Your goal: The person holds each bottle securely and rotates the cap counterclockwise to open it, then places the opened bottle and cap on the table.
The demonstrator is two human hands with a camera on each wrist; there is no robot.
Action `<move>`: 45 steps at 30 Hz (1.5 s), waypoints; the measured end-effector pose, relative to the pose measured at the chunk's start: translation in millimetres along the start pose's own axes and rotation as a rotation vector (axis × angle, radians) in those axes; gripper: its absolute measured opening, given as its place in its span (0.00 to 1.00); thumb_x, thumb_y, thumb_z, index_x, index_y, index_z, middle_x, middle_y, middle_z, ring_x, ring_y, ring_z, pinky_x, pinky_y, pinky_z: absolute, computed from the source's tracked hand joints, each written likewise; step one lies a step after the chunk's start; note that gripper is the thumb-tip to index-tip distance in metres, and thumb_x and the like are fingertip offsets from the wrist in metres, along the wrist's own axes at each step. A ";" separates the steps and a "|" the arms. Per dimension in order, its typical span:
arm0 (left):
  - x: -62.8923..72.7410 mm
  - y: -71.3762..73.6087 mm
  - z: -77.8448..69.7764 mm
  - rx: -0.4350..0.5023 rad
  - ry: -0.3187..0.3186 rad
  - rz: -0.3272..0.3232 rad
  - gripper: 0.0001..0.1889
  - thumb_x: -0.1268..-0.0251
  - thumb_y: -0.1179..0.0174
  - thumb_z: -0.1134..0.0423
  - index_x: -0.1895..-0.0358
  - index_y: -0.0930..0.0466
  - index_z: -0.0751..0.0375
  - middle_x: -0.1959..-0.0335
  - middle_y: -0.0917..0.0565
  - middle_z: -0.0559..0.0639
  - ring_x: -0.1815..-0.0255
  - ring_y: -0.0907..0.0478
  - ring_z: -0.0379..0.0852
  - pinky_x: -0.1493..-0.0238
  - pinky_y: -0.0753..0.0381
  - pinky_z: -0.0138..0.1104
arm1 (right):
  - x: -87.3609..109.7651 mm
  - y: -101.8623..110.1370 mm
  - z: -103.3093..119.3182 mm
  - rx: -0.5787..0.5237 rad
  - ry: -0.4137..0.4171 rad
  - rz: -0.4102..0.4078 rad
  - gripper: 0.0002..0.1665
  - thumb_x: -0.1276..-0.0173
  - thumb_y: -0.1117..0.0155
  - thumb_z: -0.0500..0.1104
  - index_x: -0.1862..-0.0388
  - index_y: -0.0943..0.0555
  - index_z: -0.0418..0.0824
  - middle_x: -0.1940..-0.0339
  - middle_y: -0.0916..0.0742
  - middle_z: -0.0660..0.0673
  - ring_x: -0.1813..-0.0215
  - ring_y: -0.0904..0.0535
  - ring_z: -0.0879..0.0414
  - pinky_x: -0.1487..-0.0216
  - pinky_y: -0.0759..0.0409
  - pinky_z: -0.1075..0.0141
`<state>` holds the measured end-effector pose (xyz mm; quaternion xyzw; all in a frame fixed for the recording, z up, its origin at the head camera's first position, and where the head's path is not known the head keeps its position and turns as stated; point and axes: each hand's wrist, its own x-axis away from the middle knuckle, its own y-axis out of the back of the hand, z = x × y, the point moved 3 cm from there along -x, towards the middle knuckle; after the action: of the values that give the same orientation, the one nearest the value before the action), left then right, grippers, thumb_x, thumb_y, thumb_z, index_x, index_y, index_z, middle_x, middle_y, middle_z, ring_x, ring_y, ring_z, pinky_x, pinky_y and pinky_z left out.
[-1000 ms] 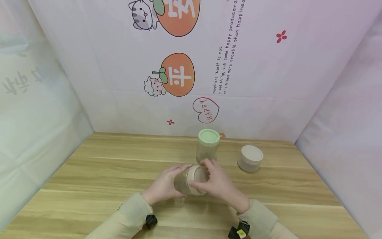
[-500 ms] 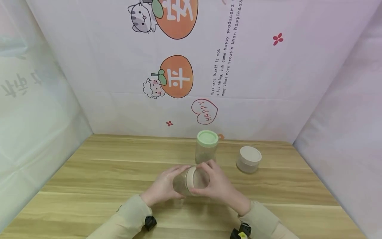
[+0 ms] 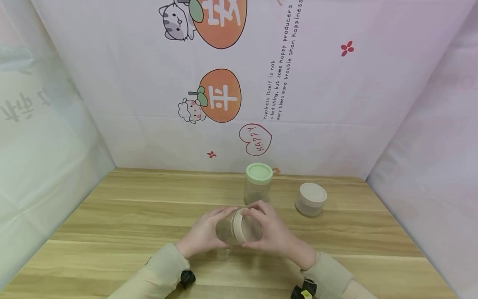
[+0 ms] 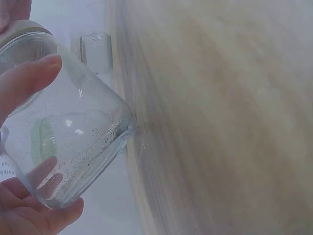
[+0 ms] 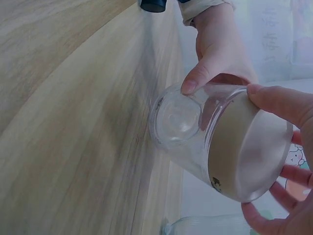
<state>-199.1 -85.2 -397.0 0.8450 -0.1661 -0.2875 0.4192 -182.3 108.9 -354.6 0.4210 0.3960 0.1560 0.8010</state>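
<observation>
A clear jar (image 3: 223, 231) with a beige lid (image 5: 230, 139) lies tilted between both hands above the table, its lid end toward the right. My left hand (image 3: 201, 234) grips the jar's body, the thumb on one side and fingers on the other. Around the rim of the lid curl the fingers and thumb of my right hand (image 3: 276, 232). Small dark specks show inside the glass near the bottom in the left wrist view. Whether the lid is seated fully on the jar I cannot tell.
A taller clear jar with a green lid (image 3: 259, 172) stands upright just behind the hands. A short jar with a whitish lid (image 3: 312, 193) stands to the right. The wooden table (image 3: 149, 195) meets a printed white cloth (image 3: 310, 145) at the back.
My right hand's fingers and thumb have shifted around the lid rim. The left hand keeps its grip on the jar, nearly unmoved. The view has tilted slightly.
</observation>
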 end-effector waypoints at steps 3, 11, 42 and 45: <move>0.1 0.1 0.2 0.000 0.005 0.002 0.52 0.69 0.20 0.57 0.30 0.36 0.50 0.36 0.27 0.55 0.40 0.27 0.57 0.42 0.24 0.51 | 1.0 0.4 -1.0 0.015 0.061 -0.006 0.44 0.66 0.15 0.48 0.46 0.24 0.43 0.47 0.24 0.43 0.43 0.30 0.48 0.49 0.21 0.53; 0.0 0.9 -0.2 0.016 0.013 0.012 0.52 0.69 0.20 0.57 0.30 0.37 0.48 0.36 0.27 0.55 0.40 0.27 0.58 0.42 0.24 0.52 | 3.4 0.3 -5.8 0.033 0.220 -0.002 0.44 0.68 0.15 0.45 0.46 0.24 0.44 0.44 0.25 0.42 0.42 0.30 0.48 0.48 0.20 0.54; -0.5 1.5 2.6 0.032 0.019 -0.007 0.53 0.69 0.20 0.58 0.30 0.37 0.49 0.36 0.26 0.55 0.39 0.27 0.56 0.40 0.25 0.50 | -1.6 3.3 -17.6 -0.341 -0.541 0.037 0.33 0.40 0.32 0.51 0.40 0.27 0.37 0.48 0.21 0.36 0.52 0.22 0.45 0.62 0.19 0.59; -0.3 1.6 2.1 0.030 0.018 -0.002 0.53 0.69 0.20 0.58 0.30 0.37 0.49 0.36 0.27 0.54 0.39 0.27 0.56 0.40 0.26 0.51 | -1.8 1.0 -13.6 -0.326 -0.562 0.047 0.33 0.42 0.31 0.52 0.41 0.26 0.38 0.50 0.21 0.39 0.55 0.22 0.50 0.65 0.20 0.62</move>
<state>-200.7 -87.2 -396.6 0.8540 -0.1657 -0.2778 0.4075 -193.7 115.9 -357.5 0.3231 0.1193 0.1135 0.9319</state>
